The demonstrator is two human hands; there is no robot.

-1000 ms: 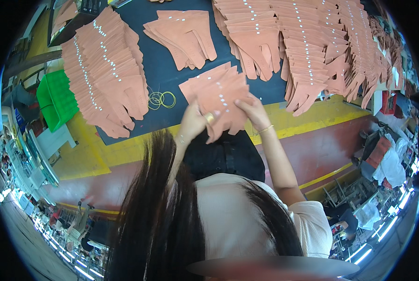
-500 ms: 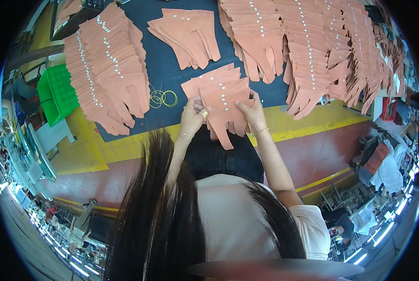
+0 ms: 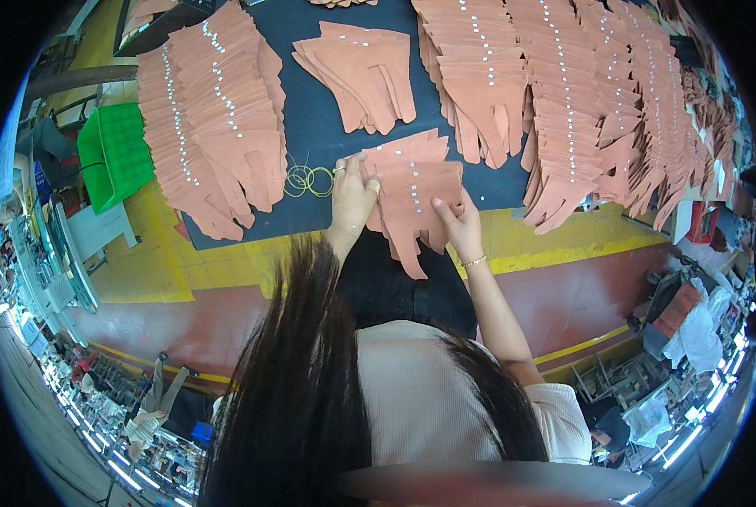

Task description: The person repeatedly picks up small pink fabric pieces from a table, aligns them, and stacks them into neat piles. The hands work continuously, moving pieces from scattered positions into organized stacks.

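Observation:
A small fanned stack of salmon-coloured, glove-shaped cut pieces (image 3: 429,182) is held at the near edge of the dark table, fingers pointing toward me. Small white tags run in a line down it. My left hand (image 3: 354,201) grips its left edge, thumb near the top and the other fingers reaching up along the side. On the right edge, my right hand (image 3: 460,226) pinches the stack, thumb on top and fingers partly hidden beneath. Just beyond lies another small fanned stack (image 3: 365,72) of the same pieces.
Long overlapping rows of tagged pieces cover the table (image 3: 310,139) at left (image 3: 213,110) and right (image 3: 555,110). Thin yellow rings (image 3: 309,181) lie left of my hands. A green crate (image 3: 114,156) stands beyond the table's left edge. Other people are in the background.
My left hand has slid up the stack's left edge, its fingers straighter. My right hand keeps its pinch on the right edge. The whole view has shifted slightly.

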